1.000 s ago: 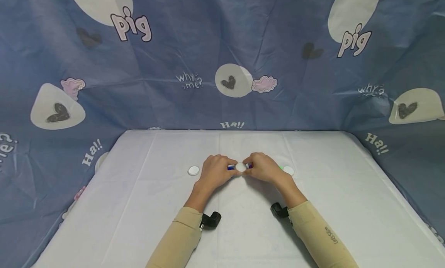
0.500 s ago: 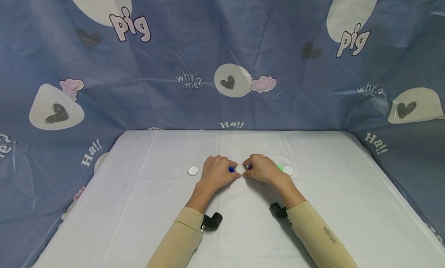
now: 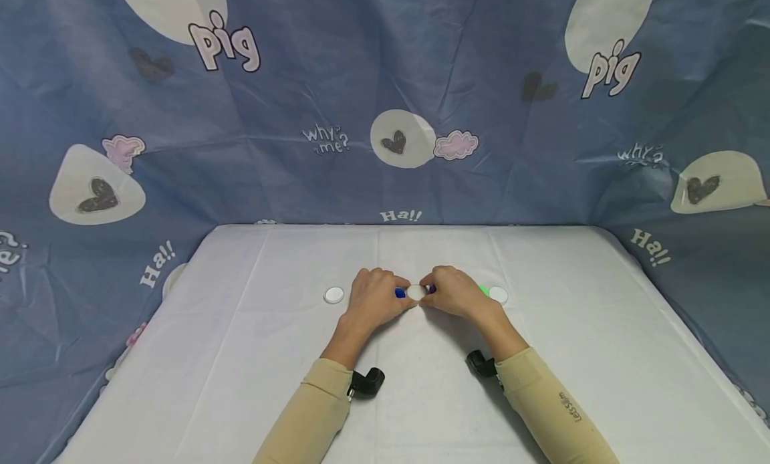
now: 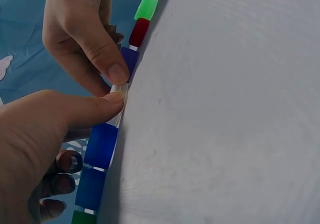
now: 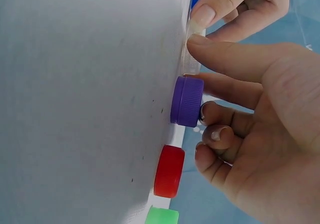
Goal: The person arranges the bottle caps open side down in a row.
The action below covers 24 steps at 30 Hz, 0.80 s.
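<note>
A whitish, see-through bottle cap sits mid-table, ribbed along its side in the right wrist view. From its left side my left hand pinches it with thumb and forefinger. My right hand does the same from the right, both thumb tips almost meeting on the near side. A blue cap stands by my left fingers, then another blue cap and a green cap. Beside my right fingers is a purple cap, followed by a red cap and a light green cap.
A white cap lies beyond my left hand and a second white cap beyond my right, at the ends of the row. A white cloth covers the table. Behind it hangs a blue printed curtain.
Over the first half second the see-through cap shifted slightly toward me, both hands moving with it. Since then hands and caps look the same.
</note>
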{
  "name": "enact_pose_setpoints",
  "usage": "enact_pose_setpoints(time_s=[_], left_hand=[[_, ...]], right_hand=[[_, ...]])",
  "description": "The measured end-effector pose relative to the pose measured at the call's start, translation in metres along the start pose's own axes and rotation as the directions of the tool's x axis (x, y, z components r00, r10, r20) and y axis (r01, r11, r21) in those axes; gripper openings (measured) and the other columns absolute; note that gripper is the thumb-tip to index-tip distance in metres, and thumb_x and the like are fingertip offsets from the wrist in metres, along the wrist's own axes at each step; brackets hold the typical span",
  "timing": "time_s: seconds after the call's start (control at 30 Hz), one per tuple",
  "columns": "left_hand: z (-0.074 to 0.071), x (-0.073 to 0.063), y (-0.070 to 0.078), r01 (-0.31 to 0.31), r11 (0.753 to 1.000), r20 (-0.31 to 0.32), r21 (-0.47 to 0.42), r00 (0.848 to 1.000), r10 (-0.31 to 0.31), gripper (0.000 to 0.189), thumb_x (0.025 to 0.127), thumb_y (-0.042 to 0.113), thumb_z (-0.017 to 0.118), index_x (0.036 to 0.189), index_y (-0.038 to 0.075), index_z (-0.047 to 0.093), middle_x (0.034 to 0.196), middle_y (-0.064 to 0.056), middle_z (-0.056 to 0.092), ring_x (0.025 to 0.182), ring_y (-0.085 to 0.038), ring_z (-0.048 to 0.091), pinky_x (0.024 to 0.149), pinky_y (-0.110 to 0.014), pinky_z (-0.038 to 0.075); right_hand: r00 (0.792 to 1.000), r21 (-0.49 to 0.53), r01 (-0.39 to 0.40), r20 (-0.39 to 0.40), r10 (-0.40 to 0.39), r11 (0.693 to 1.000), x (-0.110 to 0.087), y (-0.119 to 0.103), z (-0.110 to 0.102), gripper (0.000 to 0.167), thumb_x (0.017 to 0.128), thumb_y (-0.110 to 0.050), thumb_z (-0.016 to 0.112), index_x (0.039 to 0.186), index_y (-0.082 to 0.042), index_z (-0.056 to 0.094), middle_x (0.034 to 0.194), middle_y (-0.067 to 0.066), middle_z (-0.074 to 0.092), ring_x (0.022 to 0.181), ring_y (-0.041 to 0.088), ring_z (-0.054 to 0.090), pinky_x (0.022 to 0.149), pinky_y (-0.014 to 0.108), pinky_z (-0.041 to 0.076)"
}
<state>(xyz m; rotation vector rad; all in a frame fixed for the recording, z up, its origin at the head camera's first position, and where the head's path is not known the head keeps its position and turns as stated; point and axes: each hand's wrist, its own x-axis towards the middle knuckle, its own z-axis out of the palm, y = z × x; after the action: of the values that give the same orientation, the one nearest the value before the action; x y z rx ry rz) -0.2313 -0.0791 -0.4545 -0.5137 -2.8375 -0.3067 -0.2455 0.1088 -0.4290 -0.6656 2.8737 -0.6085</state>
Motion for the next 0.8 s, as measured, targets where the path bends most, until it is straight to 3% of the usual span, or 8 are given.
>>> enact_pose_setpoints(time_s=[0.2,0.47,0.7,0.8], left_hand=[[-0.002,-0.001,-0.004,-0.006,1.0,0.005,0.011,1.0,0.006,0.038,0.074,0.059,0.077,0.105,0.037,0.077,0.092,0.011,0.077,0.077,-0.015,0.064,0.066,-0.032,0.037],[-0.01,-0.007,-0.009,0.0,1.0,0.034,-0.028,0.999,0.0,0.046,0.075,0.059,0.077,0.115,0.035,0.074,0.103,0.009,0.077,0.087,-0.017,0.067,0.072,-0.034,0.041],[-0.012,-0.013,-0.018,0.013,1.0,0.036,-0.018,0.999,-0.013,0.051,0.072,0.061,0.079,0.115,0.035,0.074,0.102,0.007,0.077,0.087,-0.017,0.067,0.071,-0.034,0.041],[-0.014,-0.015,-0.021,0.027,0.999,0.038,-0.027,0.999,-0.026,0.051,0.073,0.06,0.08,0.116,0.033,0.074,0.105,0.007,0.076,0.089,-0.017,0.067,0.071,-0.033,0.039]], right_hand=[[1.0,-0.011,0.022,-0.006,-0.022,1.0,0.001,-0.003,-0.001,0.042,0.081,-0.024,0.081,0.119,-0.011,0.072,0.088,0.001,0.067,0.077,0.013,0.055,0.073,0.032,0.046],[0.999,-0.007,0.041,-0.001,-0.041,0.999,0.002,-0.006,-0.002,0.045,0.082,-0.025,0.079,0.124,-0.011,0.07,0.102,0.003,0.07,0.08,0.014,0.055,0.077,0.034,0.047],[0.998,-0.001,0.056,-0.011,-0.056,0.998,0.006,-0.014,0.0,0.045,0.081,-0.024,0.079,0.123,-0.011,0.071,0.117,0.008,0.072,0.109,0.025,0.065,0.097,0.043,0.05],[0.998,0.004,0.065,-0.004,-0.065,0.998,0.007,-0.018,0.001,0.044,0.081,-0.023,0.079,0.122,-0.01,0.071,0.118,0.009,0.072,0.113,0.027,0.065,0.099,0.044,0.05]])
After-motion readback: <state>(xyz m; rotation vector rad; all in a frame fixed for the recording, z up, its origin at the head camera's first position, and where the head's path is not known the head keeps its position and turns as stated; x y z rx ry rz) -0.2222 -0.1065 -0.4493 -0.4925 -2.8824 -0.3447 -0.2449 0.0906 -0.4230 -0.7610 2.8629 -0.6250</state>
